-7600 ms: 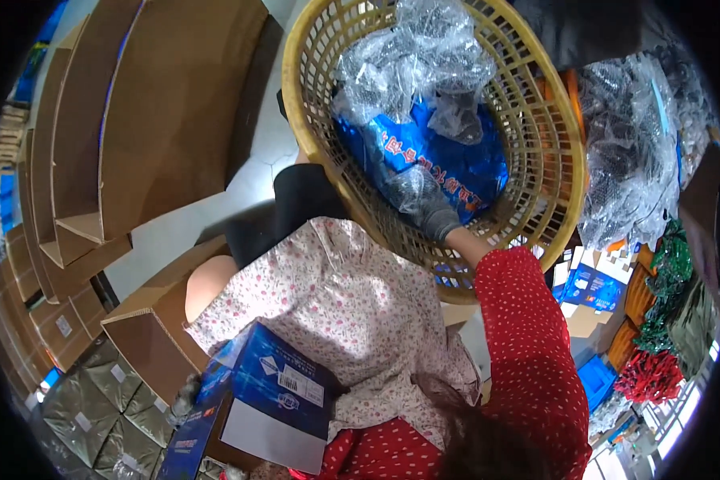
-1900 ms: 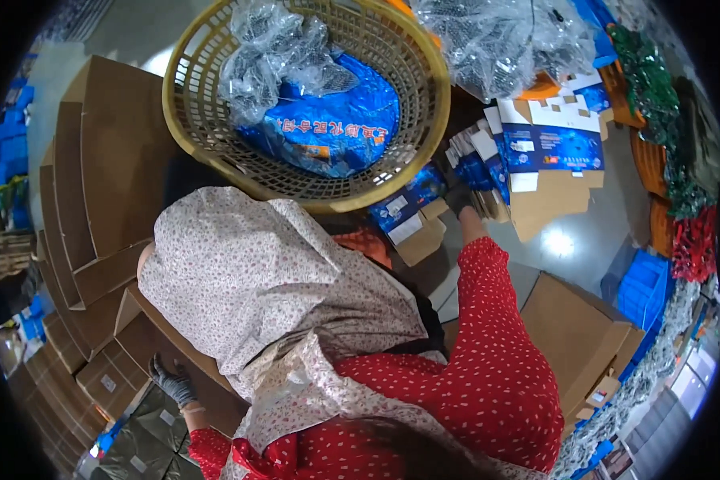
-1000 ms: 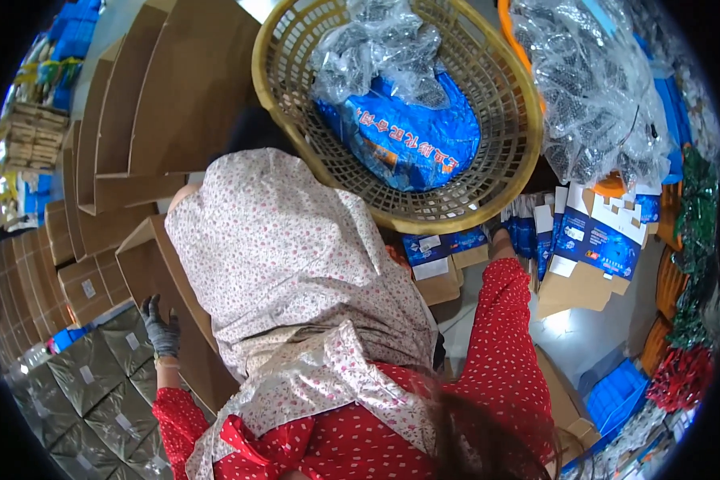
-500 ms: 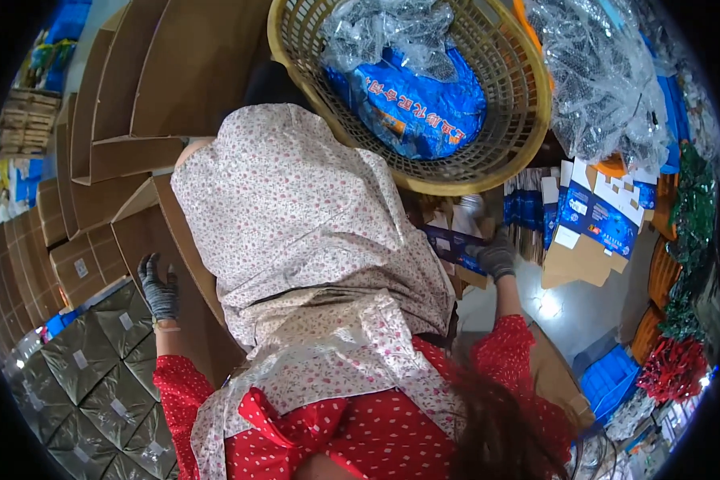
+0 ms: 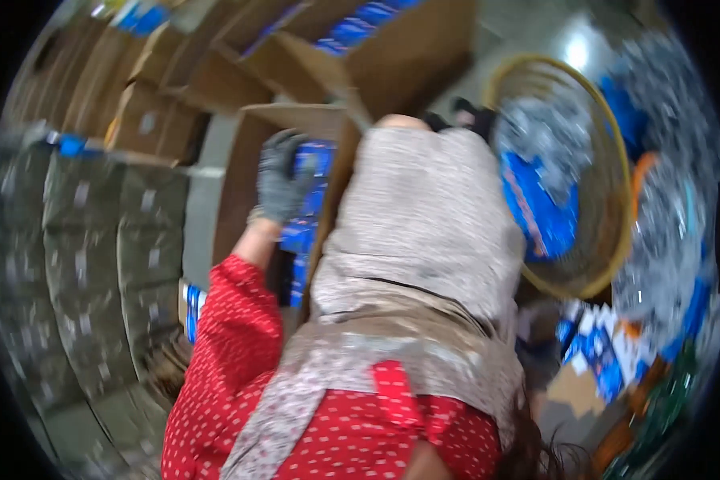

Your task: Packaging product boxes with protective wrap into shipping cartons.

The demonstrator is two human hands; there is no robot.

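Note:
In a grey glove, my left hand [image 5: 282, 178] is over an open cardboard carton [image 5: 236, 188] beside my left leg. Blue boxes [image 5: 300, 236] are packed inside that carton, right by the hand. Motion smears the fingers, so whether they grip a box cannot be made out. My right hand is out of the picture.
More open cartons [image 5: 412, 60] with blue packs stand ahead. To the right, a yellow basket [image 5: 624, 200] holds clear plastic and a blue bag [image 5: 540, 208]. Flattened printed cartons [image 5: 600, 364] lie near it. Wrapped dark green bundles [image 5: 84, 240] are stacked on the left.
My view has turned left, so the basket appears farther right. My left hand went from beside the carton to over it. My right hand, earlier at a blue box, has left the view.

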